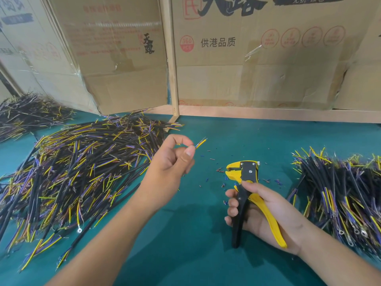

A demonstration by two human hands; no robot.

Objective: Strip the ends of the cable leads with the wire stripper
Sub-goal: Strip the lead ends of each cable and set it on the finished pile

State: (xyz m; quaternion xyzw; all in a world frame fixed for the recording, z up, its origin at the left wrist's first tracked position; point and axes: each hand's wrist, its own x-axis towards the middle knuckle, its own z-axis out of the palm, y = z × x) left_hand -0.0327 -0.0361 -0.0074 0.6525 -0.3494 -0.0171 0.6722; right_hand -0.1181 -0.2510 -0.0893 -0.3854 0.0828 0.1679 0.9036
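Yellow-and-blue cable leads (pixel 200 144) pinched in left hand (pixel 173 159); right hand (pixel 261 207) grips yellow-black wire stripper (pixel 245 190)

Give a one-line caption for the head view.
Left hand pinches cable leads while right hand grips the wire stripper over a green table.
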